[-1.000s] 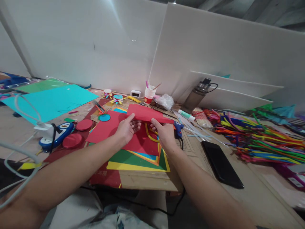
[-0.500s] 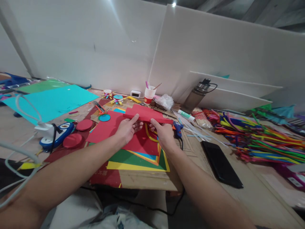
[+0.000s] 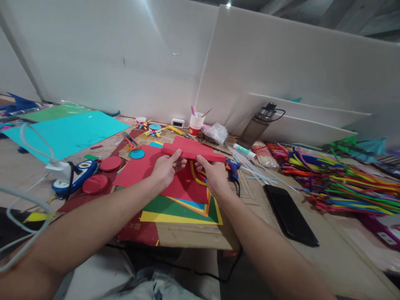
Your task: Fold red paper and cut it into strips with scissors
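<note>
Red paper [image 3: 192,146], curled or folded along its near edge, sat raised over the middle of the table's [image 3: 9,175] near side, above the sheet stack [image 3: 184,208]. Left hand [image 3: 165,171] closed on the edge, thumb on top, fingers curled below; right hand [image 3: 215,175] pinched it the same way farther right. Two-handed spacing probably kept the fold even; thumbs likely held the paper from springing open. Yellow loop [image 3: 200,181] partly hidden beneath, object unclear.

Stack lay fanned on cardboard [image 3: 193,237] at the near edge, red sheet uppermost, blue, orange, green and yellow showing under it; the cardboard likely shielded the surface. Glue gun [image 3: 233,168] sat just right of the paper, presumably for easy reach. Phone [image 3: 290,214] toward the near right corner, pipe cleaners [image 3: 346,179] along the right side. Two red discs [image 3: 111,163] left of the stack, beside the blue power strip [image 3: 75,177]; cyan sheet [image 3: 68,131] toward the far left corner. Paper cup [image 3: 196,127] with pens stood upright at the far edge, bottle [image 3: 256,125] tilted by the white boards [image 3: 300,112]. Pale panels [image 3: 109,54] walled the room behind.
</note>
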`<state>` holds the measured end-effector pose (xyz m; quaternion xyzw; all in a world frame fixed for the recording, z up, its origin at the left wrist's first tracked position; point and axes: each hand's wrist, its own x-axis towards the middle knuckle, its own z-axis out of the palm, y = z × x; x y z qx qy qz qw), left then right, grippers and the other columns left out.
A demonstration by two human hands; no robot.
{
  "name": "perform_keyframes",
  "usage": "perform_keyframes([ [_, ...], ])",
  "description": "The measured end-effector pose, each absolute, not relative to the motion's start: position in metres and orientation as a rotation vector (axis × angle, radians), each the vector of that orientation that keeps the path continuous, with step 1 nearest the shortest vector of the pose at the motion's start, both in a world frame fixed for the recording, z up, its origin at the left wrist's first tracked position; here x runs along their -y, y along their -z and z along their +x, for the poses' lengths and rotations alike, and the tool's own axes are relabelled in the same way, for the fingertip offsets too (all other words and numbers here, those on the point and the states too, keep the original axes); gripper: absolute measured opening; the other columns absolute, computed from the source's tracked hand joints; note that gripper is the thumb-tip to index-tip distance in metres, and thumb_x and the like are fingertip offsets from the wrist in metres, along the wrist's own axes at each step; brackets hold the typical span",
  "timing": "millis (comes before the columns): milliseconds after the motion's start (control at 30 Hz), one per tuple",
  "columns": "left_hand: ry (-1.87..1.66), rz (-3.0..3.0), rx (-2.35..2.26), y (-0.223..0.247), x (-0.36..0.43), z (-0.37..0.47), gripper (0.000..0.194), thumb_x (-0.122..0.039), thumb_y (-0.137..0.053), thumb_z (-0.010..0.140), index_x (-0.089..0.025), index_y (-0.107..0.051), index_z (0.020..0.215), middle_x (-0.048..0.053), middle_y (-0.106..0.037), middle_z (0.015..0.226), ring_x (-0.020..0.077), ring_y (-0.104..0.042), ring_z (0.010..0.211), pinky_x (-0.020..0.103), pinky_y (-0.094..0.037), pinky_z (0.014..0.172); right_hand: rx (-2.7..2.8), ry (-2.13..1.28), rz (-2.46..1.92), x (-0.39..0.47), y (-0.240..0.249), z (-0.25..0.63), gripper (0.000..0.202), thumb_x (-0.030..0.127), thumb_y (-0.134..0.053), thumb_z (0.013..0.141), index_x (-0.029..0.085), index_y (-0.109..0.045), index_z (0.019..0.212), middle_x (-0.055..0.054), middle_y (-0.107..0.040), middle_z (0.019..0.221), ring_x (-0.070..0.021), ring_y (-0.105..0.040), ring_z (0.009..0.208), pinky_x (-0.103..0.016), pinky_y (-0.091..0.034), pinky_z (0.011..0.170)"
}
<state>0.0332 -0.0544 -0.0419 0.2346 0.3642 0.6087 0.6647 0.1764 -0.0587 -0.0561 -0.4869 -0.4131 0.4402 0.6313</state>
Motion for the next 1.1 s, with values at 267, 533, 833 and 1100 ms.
perform_keyframes([
  [267,-1.373,0.513,-0.808,0.0416,0.0542,0.0329,0.011,-0.016,-0.069,0.08,-0.008,-0.064,0.075,0.007,-0.069,0.064,0.0141,-0.067,0.056,0.024,-0.056,0.056,0.937,-0.99,-1.111,0.0609,0.0524,0.1755,0.026,0.038,-0.078,0.062,0.014,-0.068,0.061,-0.003,-0.066,0.055,-0.0111,-0.052,0.046,-0.025,-0.042,0.048],
  [533,-1.388,0.502,-0.822,0.0409,0.0546,0.0326,0.014,-0.017,-0.071,0.079,-0.008,-0.062,0.074,0.008,-0.068,0.062,0.0139,-0.066,0.054,0.025,-0.056,0.055,0.945,-0.995,-1.108,0.0581,0.0579,0.1773,0.027,0.04,-0.078,0.062,0.014,-0.068,0.061,-0.003,-0.067,0.055,-0.0124,-0.055,0.048,-0.026,-0.045,0.051],
  [833,-1.387,0.509,-0.841,0.0408,0.0544,0.0328,0.016,-0.018,-0.072,0.078,-0.009,-0.061,0.072,0.007,-0.068,0.062,0.0135,-0.067,0.056,0.023,-0.055,0.056,0.914,-1.046,-1.037,0.06,0.0544,0.1766,0.025,0.036,-0.08,0.062,0.014,-0.069,0.061,-0.004,-0.067,0.057,-0.0111,-0.055,0.049,-0.025,-0.045,0.051],
  [1100,-1.393,0.483,-0.81,0.0385,0.0539,0.0295,0.013,-0.019,-0.063,0.086,-0.011,-0.06,0.077,0.008,-0.069,0.064,0.0153,-0.069,0.059,0.024,-0.057,0.058,0.866,-1.053,-1.056,0.061,0.0497,0.1782,0.026,0.036,-0.082,0.058,0.014,-0.068,0.06,-0.004,-0.066,0.056,-0.0098,-0.052,0.047,-0.024,-0.044,0.05],
])
